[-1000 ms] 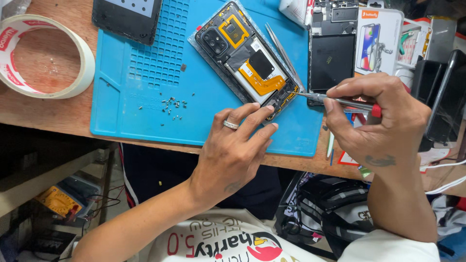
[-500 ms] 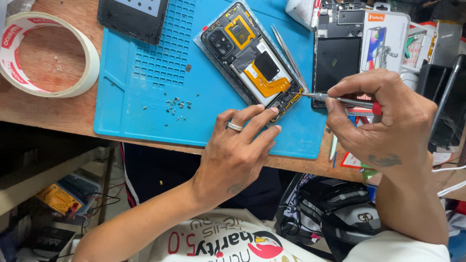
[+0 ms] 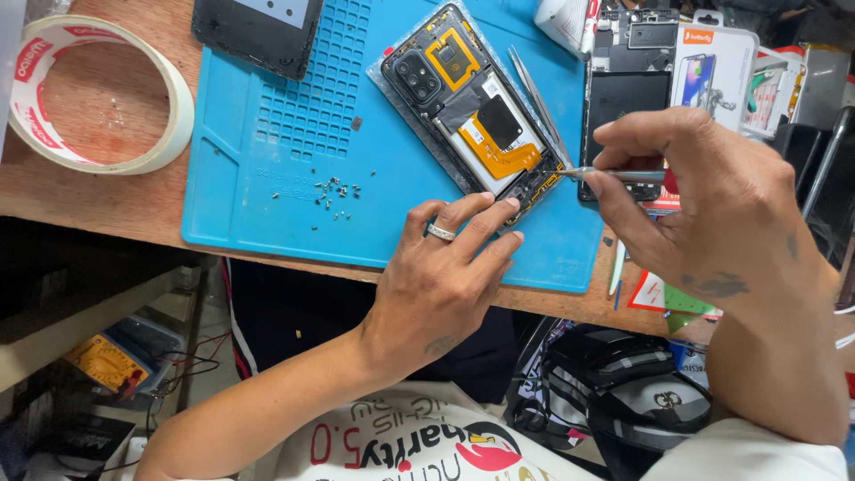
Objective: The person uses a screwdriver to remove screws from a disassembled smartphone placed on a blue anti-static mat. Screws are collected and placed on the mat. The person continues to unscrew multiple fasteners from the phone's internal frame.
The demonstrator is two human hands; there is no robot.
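An opened smartphone [image 3: 463,111], back cover off, lies diagonally on a blue work mat [image 3: 294,134]. My left hand [image 3: 445,276], a ring on one finger, rests on the mat with its fingertips pressed against the phone's lower edge. My right hand [image 3: 704,205] grips a thin metal screwdriver [image 3: 614,175] whose tip touches the phone's lower right corner. Metal tweezers [image 3: 537,93] lie beside the phone. Several tiny screws [image 3: 331,193] are scattered on the mat left of my left hand.
A roll of white tape [image 3: 93,98] sits on the wooden table at left. A black phone back cover [image 3: 258,31] lies at the mat's top edge. Another dismantled phone frame [image 3: 628,80] and boxed accessories [image 3: 712,67] crowd the right side. A bag [image 3: 623,383] sits below the table.
The view has shifted slightly. My hands stay in nearly the same place on the phone's lower end, the screwdriver tip still at the corner.
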